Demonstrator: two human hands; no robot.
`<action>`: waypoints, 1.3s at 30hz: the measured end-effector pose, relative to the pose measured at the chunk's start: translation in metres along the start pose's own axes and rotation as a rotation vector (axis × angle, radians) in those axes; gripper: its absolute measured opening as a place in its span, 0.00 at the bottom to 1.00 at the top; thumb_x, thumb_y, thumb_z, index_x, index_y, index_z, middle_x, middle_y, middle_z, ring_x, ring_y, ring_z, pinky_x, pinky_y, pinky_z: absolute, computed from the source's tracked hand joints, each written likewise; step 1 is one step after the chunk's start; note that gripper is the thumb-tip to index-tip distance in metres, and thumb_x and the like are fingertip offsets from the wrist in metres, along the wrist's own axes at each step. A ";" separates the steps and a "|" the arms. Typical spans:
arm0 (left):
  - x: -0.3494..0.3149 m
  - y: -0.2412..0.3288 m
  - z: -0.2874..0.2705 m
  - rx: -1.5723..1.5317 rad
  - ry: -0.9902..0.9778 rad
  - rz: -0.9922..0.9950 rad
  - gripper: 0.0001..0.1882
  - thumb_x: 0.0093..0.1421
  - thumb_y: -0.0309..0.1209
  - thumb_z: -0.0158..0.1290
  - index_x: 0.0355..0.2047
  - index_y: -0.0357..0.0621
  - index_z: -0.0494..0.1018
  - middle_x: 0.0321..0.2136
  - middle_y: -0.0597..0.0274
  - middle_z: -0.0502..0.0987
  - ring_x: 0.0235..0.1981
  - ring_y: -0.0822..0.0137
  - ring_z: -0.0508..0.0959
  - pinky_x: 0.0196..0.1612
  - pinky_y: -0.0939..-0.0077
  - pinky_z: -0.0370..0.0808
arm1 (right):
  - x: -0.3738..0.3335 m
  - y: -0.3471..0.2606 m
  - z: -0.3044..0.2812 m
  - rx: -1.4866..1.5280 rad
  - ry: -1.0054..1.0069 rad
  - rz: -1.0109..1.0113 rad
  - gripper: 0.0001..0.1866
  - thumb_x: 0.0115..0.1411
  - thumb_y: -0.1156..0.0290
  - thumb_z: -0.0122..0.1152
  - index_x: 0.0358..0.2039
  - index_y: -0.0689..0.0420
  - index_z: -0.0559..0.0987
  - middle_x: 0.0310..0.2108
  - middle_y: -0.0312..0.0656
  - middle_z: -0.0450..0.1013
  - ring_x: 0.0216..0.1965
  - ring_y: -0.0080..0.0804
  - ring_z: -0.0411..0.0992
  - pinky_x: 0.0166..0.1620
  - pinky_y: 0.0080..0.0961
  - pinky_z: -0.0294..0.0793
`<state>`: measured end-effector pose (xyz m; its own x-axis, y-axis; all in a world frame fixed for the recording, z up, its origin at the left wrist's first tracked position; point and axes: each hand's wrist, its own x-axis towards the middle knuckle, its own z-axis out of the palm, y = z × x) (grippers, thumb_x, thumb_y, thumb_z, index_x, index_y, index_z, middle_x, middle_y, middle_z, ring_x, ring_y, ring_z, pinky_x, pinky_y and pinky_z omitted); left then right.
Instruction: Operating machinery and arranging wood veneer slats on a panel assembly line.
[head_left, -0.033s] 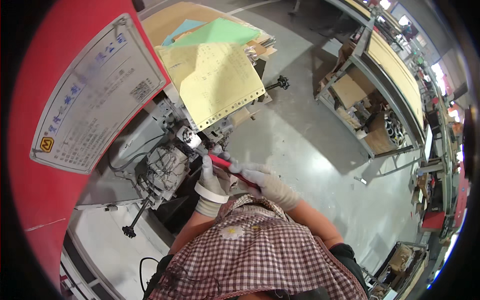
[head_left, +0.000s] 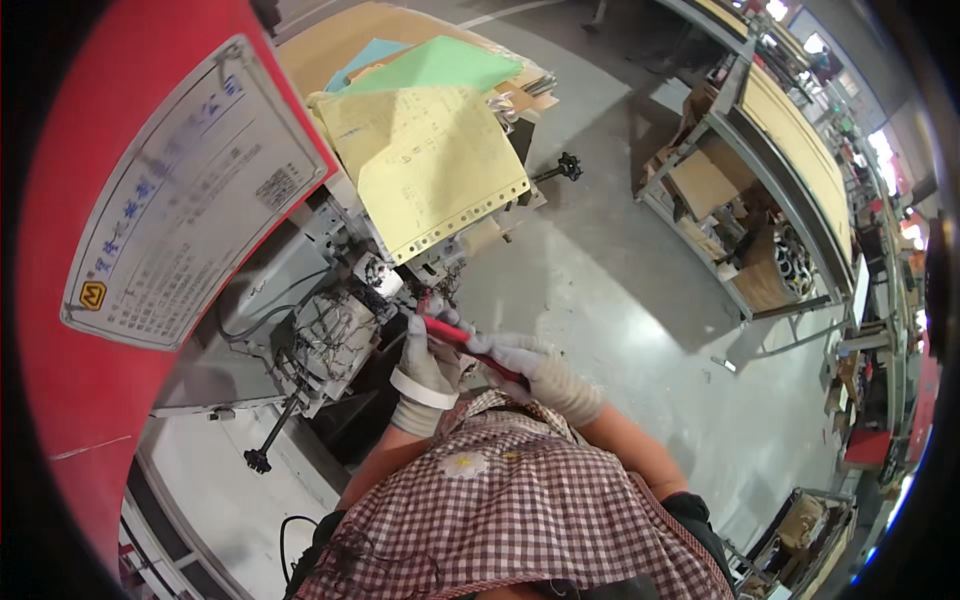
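Observation:
A long, narrow red strip (head_left: 447, 331) lies slantwise between my gloved hands, just in front of the machine (head_left: 378, 275). My left hand (head_left: 425, 365) is closed about its upper end, thumb up against it. The lower stretch sits in my right hand (head_left: 530, 370), whose fingers wrap it and hide part of it. Around my left wrist, over the glove, is a white ring-shaped band (head_left: 423, 390). Close by my left fingertips are the machine's metal parts, strewn with dark thread-like scraps (head_left: 335, 335). What the strip is exactly I cannot make out.
A red machine housing (head_left: 110, 400) with a label plate (head_left: 200, 190) rises at left. Yellow punched paper (head_left: 430, 165) and a green sheet (head_left: 440, 62) lie beyond the machine. Black-knobbed handles (head_left: 258, 460) stick out. A metal-framed workbench (head_left: 790, 160) with boxes stands at right.
The red strip and my right hand have shifted slightly toward the lower right. My left hand is almost where it was, still on the strip.

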<state>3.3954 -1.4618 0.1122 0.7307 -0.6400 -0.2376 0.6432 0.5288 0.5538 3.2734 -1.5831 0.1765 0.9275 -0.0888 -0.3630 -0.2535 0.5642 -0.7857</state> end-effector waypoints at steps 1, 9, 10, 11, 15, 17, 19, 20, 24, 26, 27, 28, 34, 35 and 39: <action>0.001 -0.008 -0.011 0.031 0.020 0.021 0.22 0.61 0.50 0.49 0.45 0.44 0.70 0.33 0.63 0.74 0.35 0.63 0.75 0.45 0.60 0.74 | -0.006 0.005 -0.012 0.006 -0.014 0.004 0.18 0.63 0.61 0.50 0.50 0.56 0.75 0.25 0.35 0.70 0.16 0.15 0.57 0.22 0.11 0.57; -0.008 -0.037 -0.007 0.119 0.117 -0.169 0.19 0.61 0.45 0.51 0.41 0.42 0.72 0.34 0.61 0.76 0.39 0.64 0.75 0.49 0.63 0.72 | -0.023 0.015 -0.072 0.121 -0.137 0.143 0.25 0.62 0.64 0.50 0.58 0.58 0.67 0.27 0.36 0.74 0.22 0.17 0.71 0.26 0.11 0.69; -0.007 -0.037 -0.001 0.142 0.062 -0.210 0.18 0.61 0.44 0.51 0.41 0.41 0.72 0.34 0.61 0.76 0.39 0.65 0.75 0.49 0.64 0.71 | -0.022 0.015 -0.076 0.097 -0.162 0.160 0.25 0.63 0.65 0.50 0.59 0.58 0.66 0.27 0.35 0.74 0.24 0.17 0.71 0.26 0.11 0.69; -0.007 -0.035 0.005 0.256 0.070 -0.204 0.17 0.62 0.43 0.50 0.41 0.41 0.72 0.35 0.61 0.76 0.40 0.65 0.75 0.50 0.68 0.70 | -0.020 0.022 -0.079 0.043 -0.105 0.193 0.23 0.64 0.66 0.51 0.58 0.59 0.67 0.24 0.33 0.73 0.22 0.16 0.69 0.25 0.12 0.67; 0.002 -0.038 0.012 0.492 0.063 -0.131 0.17 0.62 0.42 0.51 0.40 0.41 0.73 0.35 0.60 0.76 0.40 0.65 0.75 0.50 0.69 0.70 | -0.015 0.021 -0.088 -0.345 -0.092 0.040 0.18 0.64 0.66 0.52 0.51 0.61 0.71 0.22 0.32 0.69 0.19 0.16 0.63 0.22 0.16 0.62; 0.009 -0.038 0.000 0.404 0.077 -0.094 0.17 0.62 0.42 0.51 0.40 0.41 0.73 0.35 0.61 0.77 0.40 0.64 0.75 0.49 0.68 0.71 | -0.013 0.017 -0.095 -0.371 -0.113 0.065 0.16 0.64 0.66 0.52 0.49 0.62 0.72 0.21 0.32 0.69 0.18 0.17 0.63 0.22 0.16 0.62; 0.012 -0.031 -0.010 0.246 0.130 -0.082 0.17 0.61 0.41 0.52 0.41 0.41 0.73 0.34 0.61 0.77 0.39 0.63 0.77 0.47 0.64 0.73 | -0.013 0.021 -0.103 -0.390 -0.137 0.099 0.15 0.64 0.67 0.52 0.47 0.62 0.73 0.21 0.32 0.69 0.18 0.17 0.62 0.22 0.16 0.62; 0.015 -0.030 -0.015 0.251 0.137 -0.077 0.17 0.61 0.41 0.52 0.41 0.41 0.73 0.34 0.61 0.77 0.39 0.63 0.77 0.47 0.64 0.73 | -0.012 0.025 -0.109 -0.234 -0.138 0.135 0.13 0.65 0.68 0.51 0.45 0.63 0.73 0.21 0.32 0.69 0.18 0.17 0.62 0.22 0.16 0.62; 0.012 -0.035 -0.020 0.227 0.169 -0.041 0.16 0.61 0.41 0.53 0.42 0.41 0.73 0.34 0.62 0.77 0.38 0.64 0.76 0.47 0.64 0.73 | -0.012 0.036 -0.114 -0.012 -0.124 0.192 0.12 0.65 0.69 0.51 0.43 0.63 0.74 0.20 0.32 0.69 0.18 0.17 0.63 0.22 0.14 0.61; 0.009 -0.040 -0.020 0.195 0.134 -0.121 0.16 0.61 0.41 0.52 0.41 0.41 0.73 0.33 0.63 0.77 0.38 0.65 0.76 0.47 0.64 0.73 | -0.002 0.059 -0.122 -0.021 -0.122 0.234 0.13 0.65 0.67 0.51 0.44 0.62 0.74 0.21 0.33 0.70 0.19 0.18 0.65 0.23 0.16 0.63; 0.011 -0.043 -0.018 0.214 0.138 -0.111 0.18 0.60 0.43 0.53 0.41 0.41 0.73 0.33 0.62 0.77 0.37 0.64 0.76 0.47 0.64 0.72 | 0.008 0.082 -0.130 -0.228 -0.148 0.086 0.14 0.64 0.65 0.51 0.44 0.61 0.75 0.22 0.33 0.71 0.20 0.20 0.67 0.24 0.19 0.65; 0.012 -0.042 -0.014 0.224 0.159 -0.131 0.18 0.60 0.43 0.53 0.41 0.41 0.73 0.33 0.62 0.77 0.37 0.64 0.76 0.47 0.64 0.72 | 0.011 0.075 -0.122 -0.433 -0.170 -0.061 0.15 0.64 0.62 0.51 0.44 0.59 0.75 0.22 0.34 0.72 0.21 0.22 0.69 0.25 0.21 0.66; 0.002 -0.052 0.011 0.737 0.157 -0.134 0.15 0.62 0.39 0.51 0.39 0.37 0.74 0.34 0.60 0.76 0.37 0.67 0.75 0.45 0.71 0.70 | 0.034 0.091 -0.094 -0.383 0.066 -0.054 0.19 0.60 0.54 0.55 0.34 0.61 0.77 0.22 0.53 0.73 0.26 0.47 0.73 0.31 0.35 0.70; 0.001 -0.054 0.011 0.724 0.131 -0.143 0.15 0.62 0.37 0.52 0.38 0.36 0.74 0.34 0.61 0.76 0.38 0.67 0.75 0.46 0.71 0.70 | 0.039 0.097 -0.092 -0.413 0.124 -0.198 0.19 0.60 0.54 0.55 0.32 0.61 0.77 0.23 0.55 0.72 0.27 0.52 0.73 0.30 0.37 0.70; 0.017 -0.054 -0.012 0.715 0.220 -0.104 0.16 0.61 0.39 0.53 0.37 0.35 0.73 0.33 0.59 0.76 0.38 0.64 0.75 0.47 0.67 0.71 | 0.052 0.087 -0.103 -0.410 0.007 -0.201 0.18 0.61 0.60 0.54 0.43 0.62 0.73 0.24 0.55 0.72 0.25 0.49 0.73 0.30 0.37 0.71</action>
<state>3.3759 -1.4949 0.0680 0.7511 -0.5016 -0.4293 0.4612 -0.0666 0.8848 3.2710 -1.6235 0.0378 0.9679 -0.1698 -0.1854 -0.1578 0.1637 -0.9738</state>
